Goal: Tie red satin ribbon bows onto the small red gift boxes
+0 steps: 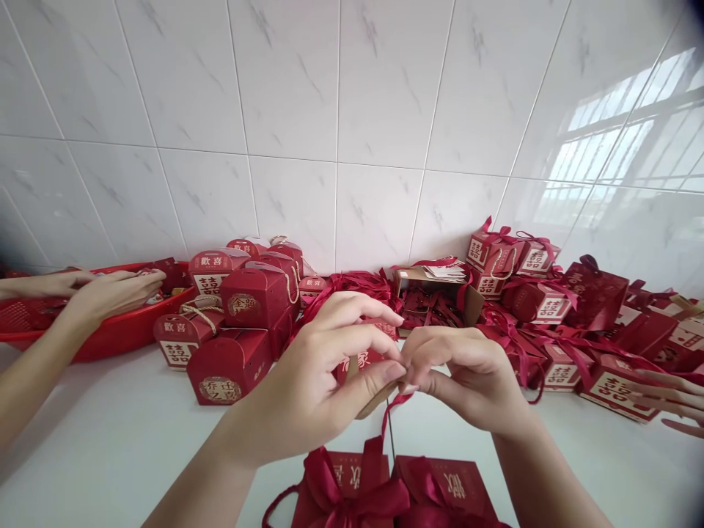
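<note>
The red ribbon [398,403] hangs from the right hand [465,370], pinched in its fingertips above the white table [451,433]. The left hand [324,374] bunches its fingertips against them; I cannot tell what they grasp. The ribbon should handle light, soft, probably slippery, best taken near its end. Behind, an open box [473,306] contains red strips [432,304]; another person's 2 hands [118,290] work over a red basket [118,334].

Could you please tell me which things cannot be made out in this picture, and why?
All in the head view:
Upper end of the ribbon: hidden by the left hand and right hand.
Front boxes: cut off by the bottom edge.
Basin: contents partly covered by a co-worker's hands.
Far-right hand: arm beyond the right edge.
</note>
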Available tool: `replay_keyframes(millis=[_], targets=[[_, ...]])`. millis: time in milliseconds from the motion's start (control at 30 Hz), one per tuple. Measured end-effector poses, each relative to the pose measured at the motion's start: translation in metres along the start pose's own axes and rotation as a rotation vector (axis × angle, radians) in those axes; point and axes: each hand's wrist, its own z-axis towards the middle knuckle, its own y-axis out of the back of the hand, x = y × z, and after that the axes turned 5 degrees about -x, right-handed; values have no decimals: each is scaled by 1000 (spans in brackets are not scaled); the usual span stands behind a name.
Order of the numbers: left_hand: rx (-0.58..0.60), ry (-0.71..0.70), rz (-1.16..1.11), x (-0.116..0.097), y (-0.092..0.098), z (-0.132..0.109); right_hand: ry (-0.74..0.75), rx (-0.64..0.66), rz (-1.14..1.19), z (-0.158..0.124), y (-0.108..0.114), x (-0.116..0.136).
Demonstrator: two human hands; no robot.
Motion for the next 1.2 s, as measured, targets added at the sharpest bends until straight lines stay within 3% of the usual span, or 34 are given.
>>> replay_keyframes(millis=[133,333,500,667,900,1100,1200], targets=[[-22,-17,49,1,-3,0,-41,-70,-54,-2,-3,-1],[-156,-18,146,0,-11,2,-93,-197,-250,-3,-8,0],[-197,-17,192,-2,-15,4,27,-176,-350,0,-9,-1],[-102,82,124,0,-14,5,162,-125,-542,0,-4,-3],[83,360,-177,3,-12,5,243,-43,-651,-2,0,-1],[239,506,-480,8,-13,10,232,-50,-654,-4,-2,2],[261,567,-587,14,-17,11,187,-64,-614,-4,-2,0]])
